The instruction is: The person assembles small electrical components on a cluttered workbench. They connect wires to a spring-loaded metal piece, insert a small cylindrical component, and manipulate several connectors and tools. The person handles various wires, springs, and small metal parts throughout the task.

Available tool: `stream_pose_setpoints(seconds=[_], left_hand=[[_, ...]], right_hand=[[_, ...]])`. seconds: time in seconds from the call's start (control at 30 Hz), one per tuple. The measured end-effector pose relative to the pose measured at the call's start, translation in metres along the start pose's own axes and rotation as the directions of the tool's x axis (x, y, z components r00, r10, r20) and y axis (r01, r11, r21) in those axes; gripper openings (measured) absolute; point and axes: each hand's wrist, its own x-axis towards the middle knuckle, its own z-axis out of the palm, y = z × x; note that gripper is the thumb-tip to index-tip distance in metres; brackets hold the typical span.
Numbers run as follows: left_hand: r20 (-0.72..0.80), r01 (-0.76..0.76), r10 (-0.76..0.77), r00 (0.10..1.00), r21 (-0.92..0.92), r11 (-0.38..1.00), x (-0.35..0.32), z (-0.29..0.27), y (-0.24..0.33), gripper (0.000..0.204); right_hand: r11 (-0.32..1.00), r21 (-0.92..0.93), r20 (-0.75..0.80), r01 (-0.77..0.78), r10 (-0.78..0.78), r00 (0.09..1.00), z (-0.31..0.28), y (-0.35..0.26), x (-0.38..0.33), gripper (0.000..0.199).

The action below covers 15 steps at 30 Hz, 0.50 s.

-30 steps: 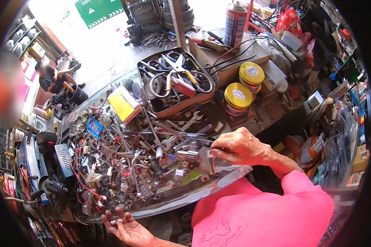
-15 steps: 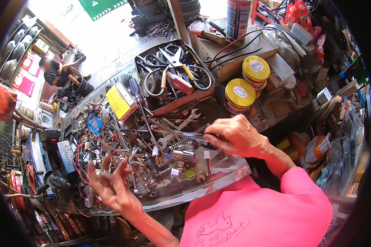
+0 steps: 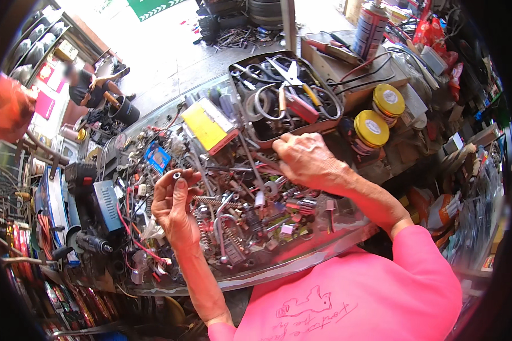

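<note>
"Starting with the left hand (image 3: pixel 179 209), what is to be entered?"

"One small ring-shaped part (image 3: pixel 177 175), pinched between thumb and forefinger and raised above the heaped hardware (image 3: pixel 256 207). The remaining fingers are loosely curled."

"And the right hand (image 3: pixel 310 160)?"

"Listed back uppermost, fingers bent downward, just beside the near wall of a metal tray (image 3: pixel 324 125). Whether anything is gripped cannot be told (the fingertips are largely hidden by the hand itself)."

"What is catalogued in the tray?"

"Scissors (image 3: pixel 290 74), blades spread, laid on top of assorted hand tools, some with red or orange grips."

"And on the counter (image 3: pixel 347 228)?"

"One yellow-and-white box (image 3: pixel 206 132), set near the tray's left side. One blue packet (image 3: pixel 157 156), entered just beyond the left hand. One coiled spring (image 3: pixel 216 200), laid to that hand's right. Two tins with yellow lids (image 3: pixel 371 129) are noted beyond the right hand, side by side."

"The left end?"

"One black power drill (image 3: pixel 91 241), placed near a blue-grey metal case (image 3: pixel 108 206)."
</note>
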Motion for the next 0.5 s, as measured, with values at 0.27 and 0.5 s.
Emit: stream_pose_setpoints(seconds=[0.27, 0.5], left_hand=[[0.125, 0.185, -0.162, 0.979, -0.204, 0.961, 0.004, -0.023, -0.002, 0.02], [0.092, 0.275, -0.261, 0.961, -0.217, 0.937, -0.001, -0.026, -0.007, 0.023]], right_hand=[[0.98, 0.194, -0.118, -0.045, 0.068, 0.991, -0.039, -0.038, 0.004, 0.021], [0.992, 0.102, -0.05, -0.078, 0.083, 0.995, -0.024, -0.059, -0.01, 0.018]])
